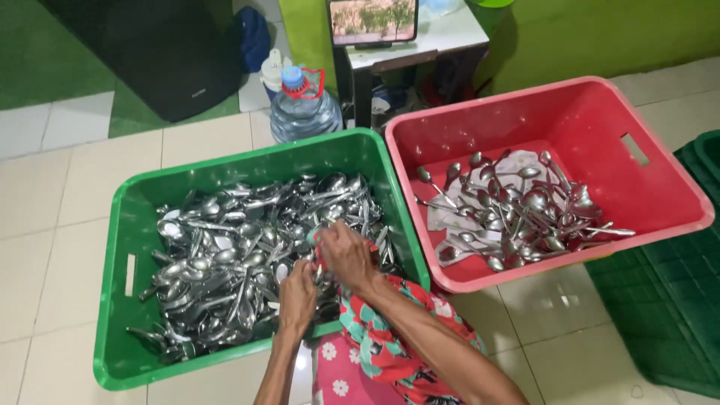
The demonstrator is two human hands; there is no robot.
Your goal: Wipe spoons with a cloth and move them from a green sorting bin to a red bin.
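Left hand [298,298] and right hand [346,253], grips indiscernible, rest among the spoons [225,262] inside the green crate [120,300], beside the red crate [660,180].

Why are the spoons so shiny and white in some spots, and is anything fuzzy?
In the head view, light glares off the spoons in the green crate, washing patches white; the left hand and right hand look slightly soft; the floor tile reflects a pale sheen; the frame edges bend a little.

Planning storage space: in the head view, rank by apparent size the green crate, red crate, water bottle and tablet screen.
Green crate and red crate: look alike, camera nearness makes ranking unsure.
Water bottle.
Tablet screen, partly cut off.
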